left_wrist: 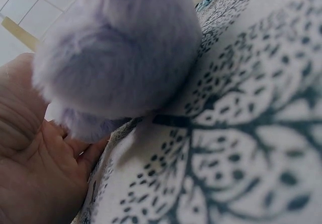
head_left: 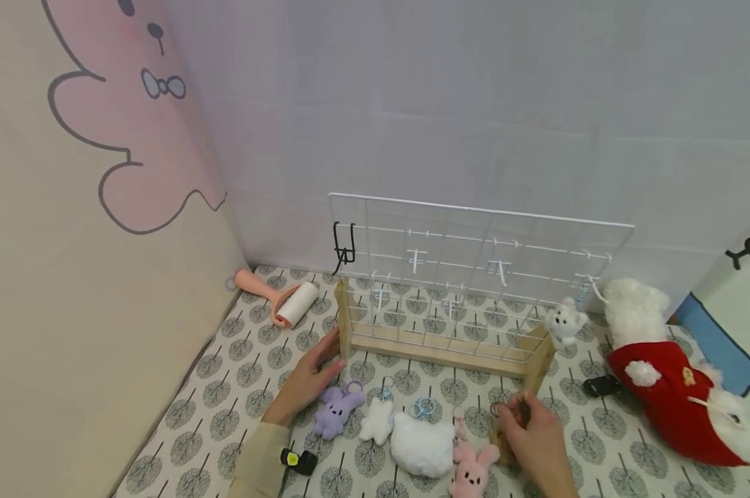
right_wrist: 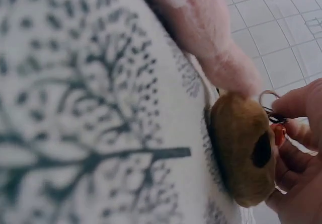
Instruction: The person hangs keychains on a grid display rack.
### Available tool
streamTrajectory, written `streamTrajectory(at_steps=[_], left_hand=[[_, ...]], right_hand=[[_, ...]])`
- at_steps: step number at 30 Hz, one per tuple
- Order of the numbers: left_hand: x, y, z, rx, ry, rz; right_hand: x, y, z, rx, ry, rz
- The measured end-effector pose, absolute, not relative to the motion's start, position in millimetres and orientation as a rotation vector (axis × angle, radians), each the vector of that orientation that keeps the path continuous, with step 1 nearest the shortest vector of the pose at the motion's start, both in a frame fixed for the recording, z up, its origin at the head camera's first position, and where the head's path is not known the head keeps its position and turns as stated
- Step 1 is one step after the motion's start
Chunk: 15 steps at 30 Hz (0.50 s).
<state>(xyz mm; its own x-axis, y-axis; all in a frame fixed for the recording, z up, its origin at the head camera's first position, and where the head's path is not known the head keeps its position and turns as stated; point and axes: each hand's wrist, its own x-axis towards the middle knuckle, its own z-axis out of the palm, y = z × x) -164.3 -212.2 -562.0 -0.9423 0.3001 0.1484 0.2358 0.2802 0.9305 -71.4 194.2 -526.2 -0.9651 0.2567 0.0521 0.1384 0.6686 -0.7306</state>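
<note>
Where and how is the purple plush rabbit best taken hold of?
The purple plush rabbit is probably best pinched by its ring, coming from above: it lies face-up on the patterned cloth, and the ring sticks out by the ears, at the end farther from the person, beyond the soft body.

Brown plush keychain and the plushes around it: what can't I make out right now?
Brown plush keychain: head view, partly hidden by the right hand.
Pink bunny plush: head view, lower part cut off by the bottom edge.
Purple bunny plush: left wrist view, cut off by the top edge.
</note>
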Motion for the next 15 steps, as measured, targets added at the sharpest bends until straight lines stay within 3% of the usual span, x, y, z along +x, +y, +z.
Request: streamTrajectory(at_steps=[15], left_hand=[[-162,-212,-562,0.487,2.446,1.785]], right_hand=[[-84,181,-512,-0.074,-2.263,1.112]])
